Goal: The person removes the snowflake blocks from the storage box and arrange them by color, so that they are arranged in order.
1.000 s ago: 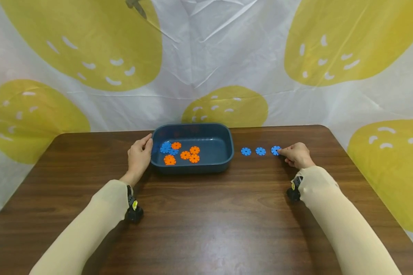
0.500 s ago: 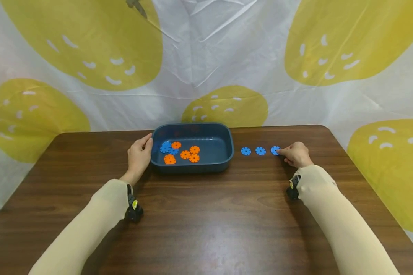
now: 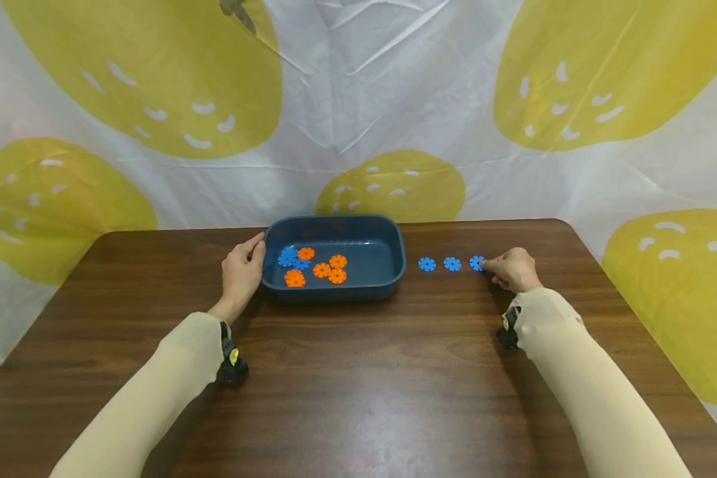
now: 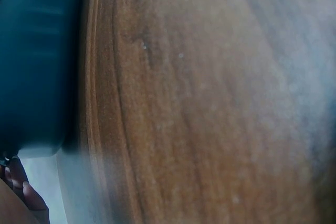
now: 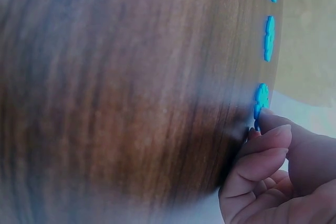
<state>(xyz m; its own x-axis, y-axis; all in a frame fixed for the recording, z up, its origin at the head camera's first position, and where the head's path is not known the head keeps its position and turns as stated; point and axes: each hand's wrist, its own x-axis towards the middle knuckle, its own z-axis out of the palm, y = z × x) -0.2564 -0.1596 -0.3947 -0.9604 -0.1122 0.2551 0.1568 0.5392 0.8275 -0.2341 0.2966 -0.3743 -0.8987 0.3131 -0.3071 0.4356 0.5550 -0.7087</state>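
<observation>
My left hand (image 3: 241, 269) grips the left end of a dark blue plastic basin (image 3: 358, 292), its fingers at the rim; the left wrist view shows the fingertips (image 4: 32, 198) at the basin's corner. On the right, my right hand (image 3: 512, 270) pinches the edge of a blue notched building disc (image 3: 476, 263) lying on the table. The right wrist view has the thumb on that disc (image 5: 261, 95) and the other fingers curled below. Two more blue discs, a middle one (image 3: 452, 263) and a left one (image 3: 427, 264), continue the row toward the basin.
Inside the basin lie several orange discs (image 3: 337, 275) and overlapping blue discs (image 3: 287, 256), mostly toward its left. The brown wooden table (image 3: 358, 385) ends behind the basin at a white curtain (image 3: 346, 86) with yellow fruit prints.
The disc under my right hand has slid very slightly left, toward the other two, with the hand following it. My left hand and the basin have stayed in place.
</observation>
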